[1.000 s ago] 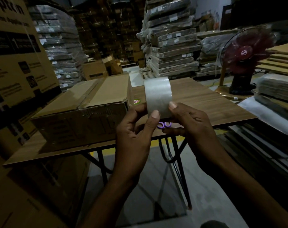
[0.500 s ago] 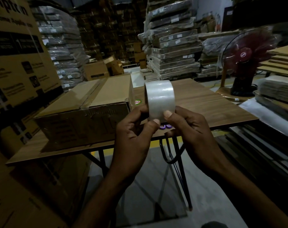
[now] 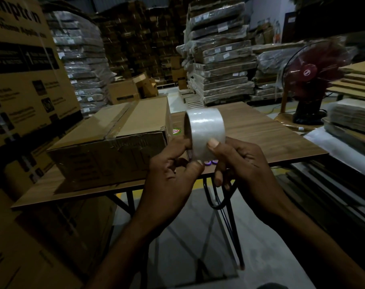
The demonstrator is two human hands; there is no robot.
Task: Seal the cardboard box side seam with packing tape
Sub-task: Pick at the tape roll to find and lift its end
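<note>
Clear tape roll point(image 3: 206, 126) held in my left grip point(image 3: 171, 180) and right grip point(image 3: 248, 163); dim light, glossy film: end could split when picked.

1. Tape roll point(image 3: 206, 132): clear plastic film, glossy and smooth, with a pale sheen.
2. Box point(image 3: 135, 119): brown corrugated cardboard, matt; fluted edge exposed at the near top corner; a smoother strip of tape along the top; front face scuffed.
3. Table point(image 3: 260, 130): wood-grain top, smooth, low sheen.
4. Table legs point(image 3: 231, 226): thin black metal rod, slightly glossy.
5. Fan point(image 3: 308, 80): dark red plastic blades behind a fine wire guard.
6. Stacks point(image 3: 219, 65): flat packs under crinkled, shiny clear plastic wrap.
7. Floor point(image 3: 198, 243): grey, smooth, faintly reflective.
</note>
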